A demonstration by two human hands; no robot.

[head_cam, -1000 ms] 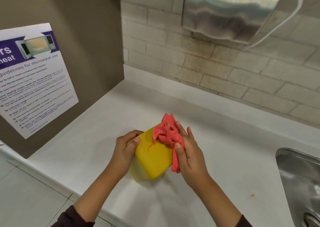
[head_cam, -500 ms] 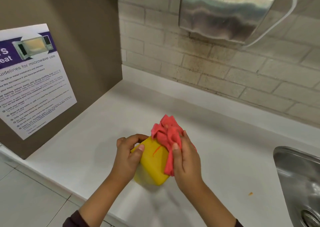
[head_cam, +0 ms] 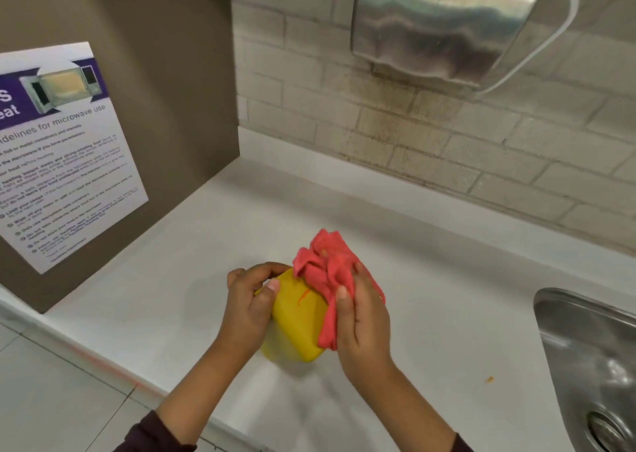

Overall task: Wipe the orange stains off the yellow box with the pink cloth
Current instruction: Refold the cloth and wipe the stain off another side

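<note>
Starting at the far left, I see a microwave-guidelines poster [head_cam: 65, 152] fixed to the brown side panel [head_cam: 165, 73], with the white counter [head_cam: 213, 231] running out from its foot. None of that matters to the job, so I move on.

Next comes my left hand [head_cam: 249, 308]. Its fingers are curled around the upper left corner of the yellow box [head_cam: 299, 320], thumb pressed on the near face, steadying it. The box is tilted, lifted just above the counter near the front edge; its lower corner looks close to the surface, but I cannot tell if it touches.

On the face turned toward me there is an orange stain [head_cam: 303, 295], a thin curved streak near the top, uncovered and just left of the cloth's edge.

The pink cloth [head_cam: 327, 276] is bunched over the box's upper right corner and hangs down its right side. My right hand [head_cam: 363, 320] is closed on it, thumb pinning the fabric against the box.

I judge I am mid-wipe, with the visible streak not yet cleaned. The next move, as I read it, calls for dragging the bunched cloth leftward across that face with firm pressure while the left hand braces against the push.

Further right, a small orange crumb [head_cam: 489, 379] lies on the counter, then the steel sink [head_cam: 585, 348]. A metal hand dryer [head_cam: 444, 24] hangs on the tiled wall above.
</note>
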